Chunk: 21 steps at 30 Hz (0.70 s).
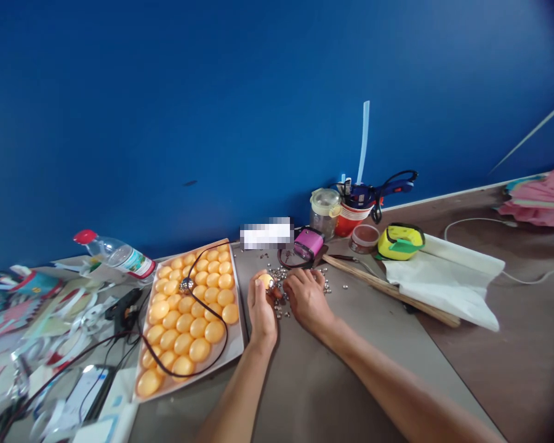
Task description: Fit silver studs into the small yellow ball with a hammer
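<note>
My left hand [262, 307] is closed around an orange ping-pong ball [266, 282], with shiny silver pieces visible on its right side. Close beside it, my right hand [308, 298] has its fingers bent and drawn together among small silver beads or studs [284, 314] scattered over the grey mat. What its fingertips hold, if anything, is hidden. To the left lies a shallow white tray [238, 332] filled with rows of similar orange balls [183, 323]. One ball [187, 285] in the tray is covered in silver pieces, and a dark cord runs across it.
Behind my hands stand a purple device [308, 243], a lidded jar [325, 212] and a red cup [351, 220] of tools. A wooden stick [392, 291], yellow container [401, 242] and white sheet [443, 280] lie right. A bottle [124, 257] and clutter occupy the left.
</note>
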Each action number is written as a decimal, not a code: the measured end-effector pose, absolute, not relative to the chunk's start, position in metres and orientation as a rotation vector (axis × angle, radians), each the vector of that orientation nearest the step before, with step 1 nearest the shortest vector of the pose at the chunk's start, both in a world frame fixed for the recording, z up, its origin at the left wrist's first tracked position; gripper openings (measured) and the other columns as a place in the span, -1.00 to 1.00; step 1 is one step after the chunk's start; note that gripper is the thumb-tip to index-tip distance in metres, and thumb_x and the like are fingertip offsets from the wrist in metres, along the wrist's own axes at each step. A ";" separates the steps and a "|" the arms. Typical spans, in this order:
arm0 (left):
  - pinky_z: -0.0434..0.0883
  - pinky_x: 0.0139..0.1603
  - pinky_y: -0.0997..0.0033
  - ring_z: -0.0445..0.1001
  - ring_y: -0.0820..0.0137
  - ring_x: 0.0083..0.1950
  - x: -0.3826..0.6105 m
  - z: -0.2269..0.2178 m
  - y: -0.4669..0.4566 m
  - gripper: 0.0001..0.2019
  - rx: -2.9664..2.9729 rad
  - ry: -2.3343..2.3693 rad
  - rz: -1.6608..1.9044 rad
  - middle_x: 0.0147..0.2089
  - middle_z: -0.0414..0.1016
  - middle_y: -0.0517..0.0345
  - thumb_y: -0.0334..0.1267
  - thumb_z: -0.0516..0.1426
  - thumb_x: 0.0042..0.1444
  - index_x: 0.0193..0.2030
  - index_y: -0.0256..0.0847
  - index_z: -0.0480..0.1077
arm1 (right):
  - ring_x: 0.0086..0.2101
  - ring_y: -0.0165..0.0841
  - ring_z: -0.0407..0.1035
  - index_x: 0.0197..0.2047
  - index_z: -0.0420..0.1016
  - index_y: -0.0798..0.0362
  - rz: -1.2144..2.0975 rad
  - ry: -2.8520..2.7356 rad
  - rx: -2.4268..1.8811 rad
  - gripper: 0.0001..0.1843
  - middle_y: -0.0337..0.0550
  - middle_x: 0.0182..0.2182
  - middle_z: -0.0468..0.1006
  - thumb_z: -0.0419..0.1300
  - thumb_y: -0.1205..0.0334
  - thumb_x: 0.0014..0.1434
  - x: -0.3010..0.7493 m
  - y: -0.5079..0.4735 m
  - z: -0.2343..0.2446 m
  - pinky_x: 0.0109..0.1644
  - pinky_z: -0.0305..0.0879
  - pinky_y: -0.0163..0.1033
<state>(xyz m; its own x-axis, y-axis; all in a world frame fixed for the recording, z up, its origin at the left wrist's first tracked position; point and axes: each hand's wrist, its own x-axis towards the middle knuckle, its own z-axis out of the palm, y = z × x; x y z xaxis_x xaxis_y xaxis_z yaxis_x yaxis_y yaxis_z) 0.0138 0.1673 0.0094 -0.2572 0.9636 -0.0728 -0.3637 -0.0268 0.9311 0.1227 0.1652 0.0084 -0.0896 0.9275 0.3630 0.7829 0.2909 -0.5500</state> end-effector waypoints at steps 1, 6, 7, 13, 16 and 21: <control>0.28 -0.43 0.52 0.27 0.54 -0.49 0.013 0.008 0.168 -0.69 0.771 1.136 1.540 -0.36 0.35 0.19 -0.05 0.05 0.10 -0.13 -0.22 0.33 | -0.23 -0.33 0.30 -0.37 0.39 0.06 0.303 -1.846 -1.484 -0.78 -0.13 -0.28 0.50 -0.05 0.37 0.19 0.122 0.166 0.009 0.01 -0.09 -0.12; 0.30 -0.44 0.52 0.29 0.52 -0.45 0.013 0.008 0.168 -0.65 0.790 1.171 1.519 -0.34 0.34 0.18 -0.02 0.06 0.08 -0.12 -0.22 0.34 | -0.33 -0.37 0.34 -0.39 0.39 0.04 0.534 -1.587 -1.353 -0.83 -0.23 -0.42 0.51 0.01 0.34 0.15 0.123 0.170 0.010 -0.02 0.00 -0.17; 0.30 -0.44 0.52 0.29 0.52 -0.45 0.013 0.008 0.168 -0.65 0.798 1.171 1.514 -0.33 0.34 0.17 -0.02 0.06 0.08 -0.11 -0.22 0.34 | -0.34 -0.37 0.34 -0.38 0.40 0.04 0.590 -1.522 -1.343 -0.86 -0.22 -0.43 0.50 0.03 0.32 0.13 0.124 0.171 0.010 -0.07 0.06 -0.20; 0.33 -0.40 0.52 0.35 0.48 -0.36 0.012 0.007 0.167 -0.64 0.816 1.161 1.506 -0.26 0.38 0.11 -0.04 0.08 0.06 -0.10 -0.24 0.36 | -0.41 -0.39 0.31 -0.42 0.40 0.07 0.968 -1.236 -1.172 -0.84 -0.23 -0.49 0.45 0.08 0.19 0.08 0.123 0.175 0.012 -0.30 0.19 -0.31; 0.34 -0.37 0.50 0.39 0.45 -0.31 0.012 0.006 0.168 -0.63 0.817 1.159 1.508 -0.23 0.42 0.09 -0.04 0.09 0.05 -0.09 -0.25 0.36 | -0.40 -0.40 0.32 -0.36 0.44 0.08 1.159 -1.115 -1.055 -0.84 -0.22 -0.45 0.48 0.12 0.18 0.02 0.121 0.177 0.012 -0.28 0.21 -0.31; 0.36 -0.36 0.46 0.41 0.44 -0.35 0.010 0.005 0.169 -0.61 0.847 1.175 1.504 -0.26 0.45 0.10 0.00 0.08 0.05 -0.08 -0.24 0.37 | -0.49 -0.46 0.27 -0.36 0.45 0.08 1.377 -0.936 -0.942 -0.83 -0.27 -0.52 0.46 0.18 0.21 -0.07 0.119 0.178 0.015 -0.36 0.19 -0.33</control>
<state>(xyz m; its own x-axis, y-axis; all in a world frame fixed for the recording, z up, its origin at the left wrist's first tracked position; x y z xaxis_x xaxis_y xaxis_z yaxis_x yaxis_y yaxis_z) 0.0100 0.1695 0.0048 -0.2487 0.9671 -0.0525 -0.2854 -0.0214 0.9582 0.1191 0.1784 0.0146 -0.0118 0.9999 -0.0122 -0.3561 -0.0156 -0.9343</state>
